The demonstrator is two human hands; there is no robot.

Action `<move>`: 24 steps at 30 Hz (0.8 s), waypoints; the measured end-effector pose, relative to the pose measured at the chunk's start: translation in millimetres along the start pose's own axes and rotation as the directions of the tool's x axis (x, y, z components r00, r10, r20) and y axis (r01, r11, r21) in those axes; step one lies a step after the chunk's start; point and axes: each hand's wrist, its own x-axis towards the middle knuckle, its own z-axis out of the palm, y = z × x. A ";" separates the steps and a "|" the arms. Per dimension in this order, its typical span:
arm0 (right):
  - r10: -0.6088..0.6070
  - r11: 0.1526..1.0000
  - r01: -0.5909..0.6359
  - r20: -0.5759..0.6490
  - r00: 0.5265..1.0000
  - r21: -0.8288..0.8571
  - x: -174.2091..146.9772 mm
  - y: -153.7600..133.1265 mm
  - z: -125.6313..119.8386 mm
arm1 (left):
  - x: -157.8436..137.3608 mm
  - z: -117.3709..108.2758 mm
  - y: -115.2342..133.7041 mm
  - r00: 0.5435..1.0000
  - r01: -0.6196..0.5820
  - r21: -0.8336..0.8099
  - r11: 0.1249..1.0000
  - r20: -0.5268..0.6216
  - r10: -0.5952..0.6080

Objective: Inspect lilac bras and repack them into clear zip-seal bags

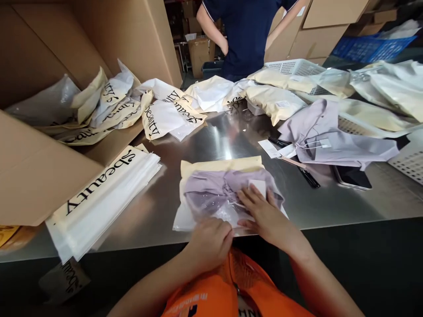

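Head view: right hand [264, 215], fingers spread, should press evenly on the bagged lavender garment [205, 182] beneath them, while left hand [211, 240] curls beside them, any pinch hidden.

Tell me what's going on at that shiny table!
Someone in an orange top has both hands at some see-through plastic over a pale purple garment. The left hand is curled and seems to pinch the plastic's near edge. The right hand is spread on top, beside a white tag. Another purple garment lies over to the right on the metal table, and "beauty" bags are stacked on the left.
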 end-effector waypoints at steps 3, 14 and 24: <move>-0.028 0.999 0.022 0.133 0.991 0.044 -2.5 0.8 13.7 | -11.1 -23.7 -8.4 0.990 0.006 0.002 1.000 -0.140 -0.006; 0.123 0.992 -0.124 -0.188 0.975 0.006 44.3 4.0 -19.2 | 62.5 -24.6 -58.9 0.982 0.177 0.080 0.981 -0.078 -0.170; 0.692 0.564 -0.035 -0.449 0.565 0.825 38.9 79.1 -6.4 | 37.6 -41.7 -105.1 0.584 0.511 -0.438 0.739 -0.454 -0.673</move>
